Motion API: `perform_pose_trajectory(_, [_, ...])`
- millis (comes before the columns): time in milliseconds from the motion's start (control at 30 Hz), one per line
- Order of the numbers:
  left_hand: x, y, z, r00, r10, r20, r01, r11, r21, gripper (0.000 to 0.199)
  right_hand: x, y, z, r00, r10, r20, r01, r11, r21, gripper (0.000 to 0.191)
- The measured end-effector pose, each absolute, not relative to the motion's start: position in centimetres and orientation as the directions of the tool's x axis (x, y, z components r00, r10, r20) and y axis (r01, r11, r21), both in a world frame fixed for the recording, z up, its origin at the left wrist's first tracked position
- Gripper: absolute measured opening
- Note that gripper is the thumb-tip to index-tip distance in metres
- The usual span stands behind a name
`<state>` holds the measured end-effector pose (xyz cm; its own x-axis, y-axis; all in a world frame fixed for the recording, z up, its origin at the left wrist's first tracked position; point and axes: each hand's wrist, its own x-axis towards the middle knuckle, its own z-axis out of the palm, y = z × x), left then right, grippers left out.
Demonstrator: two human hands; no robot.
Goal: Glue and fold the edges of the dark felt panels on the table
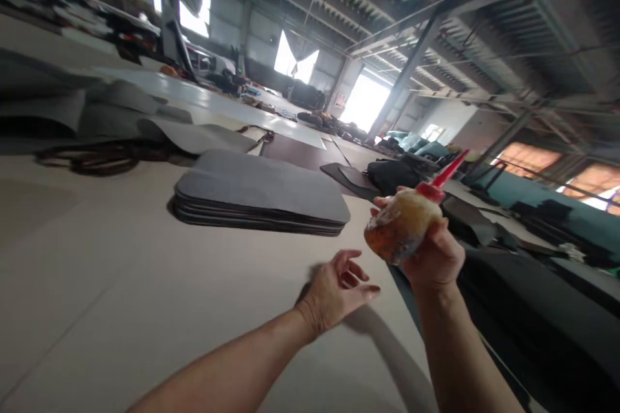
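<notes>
I count two hands: one left hand (339, 290) and one right hand (436, 255). There is one bottle (402, 226), and it has one red tip (449, 171). I see one counter (121, 277) up close, with one neat pile of gray sheets (261, 187). That pile has more than four sheets, but they sit too close to count them all. There is one dark loopy tangle (97, 158). Some loose gray pieces (181, 134) overlap, so I can't tell how many. There are at least four bright white windows (365, 103) and two orange windows (526, 162).
</notes>
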<state>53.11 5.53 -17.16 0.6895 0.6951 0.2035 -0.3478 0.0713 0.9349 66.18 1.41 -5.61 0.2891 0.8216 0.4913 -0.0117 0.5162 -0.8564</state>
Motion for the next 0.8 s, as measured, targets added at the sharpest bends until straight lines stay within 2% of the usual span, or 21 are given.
perform_pose_trajectory(167, [53.3,5.7,-17.5,0.709,0.674,0.207,-0.348,0.079,0.934,0.067,66.3,0.8,-4.4,0.355,0.688,0.633,0.147,0.627,-0.765,0.062])
perform_pose_trajectory(233, [53.2,5.7,-17.5,0.71,0.673,0.207,-0.327,0.056,0.943,0.064,66.5,0.8,-4.4,0.391,0.656,0.645,0.146,0.648,-0.748,0.06])
perform_pose_trajectory(367, [53.1,5.7,-17.4,0.708,0.676,0.204,-0.293,0.018,0.956,0.056,66.7,1.1,-4.5,0.402,0.711,0.577,0.074,0.602,-0.795,0.066])
perform_pose_trajectory(500, [53.2,5.6,-17.4,0.71,0.674,0.206,-0.295,0.019,0.955,0.049,66.6,1.2,-4.6,0.368,0.74,0.562,0.087,0.575,-0.814,0.061])
perform_pose_trajectory(700, [53.1,5.6,-17.4,0.717,0.669,0.196,-0.277,0.015,0.961,0.048,67.0,1.9,-5.6,0.392,0.779,0.49,-0.011,0.536,-0.844,0.065])
perform_pose_trajectory(800, [53.0,5.6,-17.3,0.733,0.652,0.191,-0.286,0.041,0.957,0.051,68.0,2.9,-7.0,0.424,0.781,0.458,-0.046,0.524,-0.851,0.06])
